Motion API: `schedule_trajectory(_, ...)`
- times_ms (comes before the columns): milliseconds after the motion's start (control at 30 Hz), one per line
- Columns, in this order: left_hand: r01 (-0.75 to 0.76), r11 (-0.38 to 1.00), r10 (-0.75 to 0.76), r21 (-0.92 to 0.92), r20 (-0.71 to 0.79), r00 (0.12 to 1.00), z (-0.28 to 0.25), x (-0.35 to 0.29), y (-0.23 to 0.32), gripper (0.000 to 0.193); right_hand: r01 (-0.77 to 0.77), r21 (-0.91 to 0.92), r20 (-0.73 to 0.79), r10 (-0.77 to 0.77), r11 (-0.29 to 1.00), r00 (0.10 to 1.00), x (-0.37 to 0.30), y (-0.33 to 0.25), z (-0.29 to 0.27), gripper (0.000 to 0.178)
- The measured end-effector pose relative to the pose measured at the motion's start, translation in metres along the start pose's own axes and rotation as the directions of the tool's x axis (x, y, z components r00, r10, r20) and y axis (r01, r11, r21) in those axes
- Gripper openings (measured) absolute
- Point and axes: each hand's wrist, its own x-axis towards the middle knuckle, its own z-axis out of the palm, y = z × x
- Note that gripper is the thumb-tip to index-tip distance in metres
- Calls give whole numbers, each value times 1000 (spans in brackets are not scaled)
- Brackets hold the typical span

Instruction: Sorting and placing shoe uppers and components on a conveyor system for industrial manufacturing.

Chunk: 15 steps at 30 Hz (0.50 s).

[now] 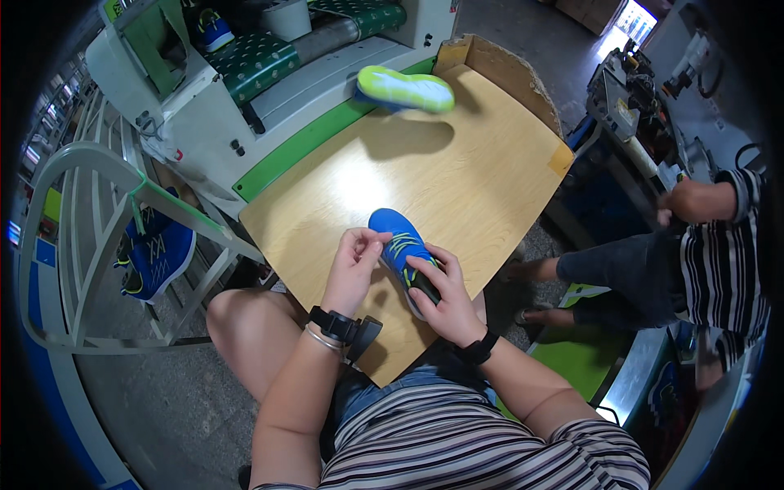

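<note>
A blue sneaker [390, 224] with yellow-green laces lies on the wooden tabletop in front of me, its toe pointing away. My right hand [445, 294] is closed around the sneaker's right side and dark collar. Beside the laces, on the left, my left hand [355, 263] has thumb and fingertips pinched together. Whatever is between those fingertips is too small to make out. At the table's far edge, a second sneaker [406, 90] shows its yellow-green and white sole; its shadow falls apart from it on the wood.
Behind the wooden table [482, 155] stands a machine with a green dotted conveyor belt [260, 72], carrying another blue shoe [214, 31]. A metal rack [110, 163] at left holds more blue shoes [159, 253]. Cardboard [510, 77] borders the far right. A person [719, 261] stands at right.
</note>
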Motion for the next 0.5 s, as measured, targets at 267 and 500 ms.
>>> schedule_trajectory(267, -224, 830, 204, 511, 95, 974, 2, 1, -4, 25, 2, -28, 21, -1, 1000, 1000, 2, -6, -5, 53)
schedule_trajectory(500, -372, 558, 403, 742, 150, 903, 6, 8, 2, 11, 6, 4, 2, -6, 1000, 1000, 1, -1, -2, 54)
